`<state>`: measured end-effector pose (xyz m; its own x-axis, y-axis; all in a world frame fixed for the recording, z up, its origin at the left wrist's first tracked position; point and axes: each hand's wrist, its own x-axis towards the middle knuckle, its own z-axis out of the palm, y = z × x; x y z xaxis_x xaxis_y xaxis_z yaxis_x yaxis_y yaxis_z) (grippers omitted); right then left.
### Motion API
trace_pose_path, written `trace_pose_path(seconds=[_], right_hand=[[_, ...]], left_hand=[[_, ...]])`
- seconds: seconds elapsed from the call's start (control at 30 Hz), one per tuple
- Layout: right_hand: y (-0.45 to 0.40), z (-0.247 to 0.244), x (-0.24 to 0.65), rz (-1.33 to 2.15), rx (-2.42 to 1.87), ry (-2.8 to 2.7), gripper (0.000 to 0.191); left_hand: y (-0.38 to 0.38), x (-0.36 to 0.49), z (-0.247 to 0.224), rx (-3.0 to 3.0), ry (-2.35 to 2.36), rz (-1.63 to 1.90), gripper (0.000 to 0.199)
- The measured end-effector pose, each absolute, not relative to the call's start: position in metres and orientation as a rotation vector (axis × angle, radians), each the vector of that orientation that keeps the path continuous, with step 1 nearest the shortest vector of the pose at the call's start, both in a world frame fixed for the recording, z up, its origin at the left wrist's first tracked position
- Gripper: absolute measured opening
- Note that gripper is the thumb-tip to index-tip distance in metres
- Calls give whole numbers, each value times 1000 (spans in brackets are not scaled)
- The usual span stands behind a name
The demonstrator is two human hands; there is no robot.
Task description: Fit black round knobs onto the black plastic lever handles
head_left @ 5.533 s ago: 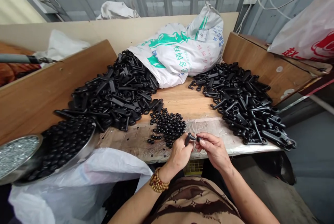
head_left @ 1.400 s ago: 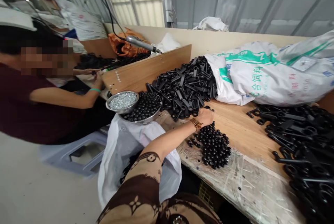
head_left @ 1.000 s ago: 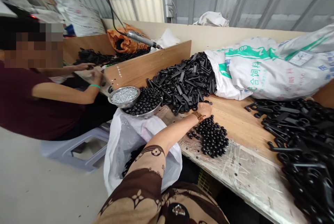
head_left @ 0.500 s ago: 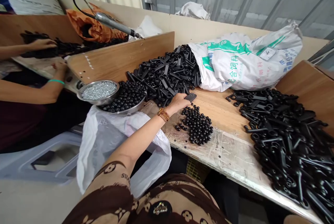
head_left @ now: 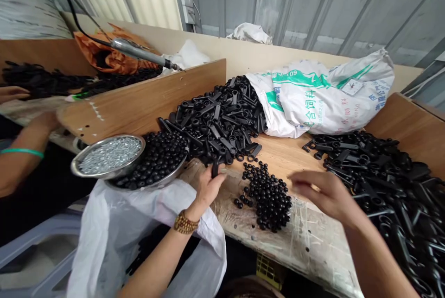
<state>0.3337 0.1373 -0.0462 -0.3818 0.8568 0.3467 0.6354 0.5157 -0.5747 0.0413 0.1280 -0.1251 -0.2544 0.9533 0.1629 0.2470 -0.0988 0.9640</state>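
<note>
My left hand (head_left: 207, 189), with a beaded bracelet at the wrist, is closed around a black plastic crank handle part (head_left: 215, 168). It is at the near edge of a heap of similar black handle parts (head_left: 222, 122). My right hand (head_left: 321, 192), slightly blurred, hovers over the bench with thumb and fingers apart and nothing visible in it. Between both hands lies a pile of small black balls (head_left: 269, 196), a few strewn to its left. On the right, a large heap of black crank handles (head_left: 389, 187) spreads along the bench.
A metal bowl of silvery pins (head_left: 110, 155) overlaps a basin of black knobs (head_left: 160, 156). A white plastic bag (head_left: 90, 237) hangs at the bench edge. Behind are a printed sack (head_left: 313, 98), a wooden divider (head_left: 139, 103) and a power screwdriver (head_left: 139, 52). Another person's arm (head_left: 26, 149) is at left.
My left hand has drawn back left and down, the handle part now upright in it. My right hand has come into view from the right. The camera view has shifted.
</note>
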Motion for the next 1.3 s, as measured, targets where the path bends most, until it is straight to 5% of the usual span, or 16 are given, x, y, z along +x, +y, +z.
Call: trace_pose_path(seconds=[0.2, 0.6, 0.73, 1.0, 1.3], right_hand=[[222, -88, 278, 364, -1810, -2447, 24], [255, -116, 243, 408, -1986, -2443, 19], [230, -98, 250, 491, -1857, -2358, 22], [112, -81, 284, 1521, -1022, -1210, 23], [15, -91, 321, 1593, -714, -695, 19]], left_hand=[[121, 39, -173, 1330, 1566, 1301, 28], [131, 35, -181, 1315, 1557, 1229, 31], [131, 34, -181, 1383, 1566, 1238, 26], [114, 57, -150, 1585, 1504, 1189, 22], [49, 159, -88, 2101, 1081, 1011, 23]])
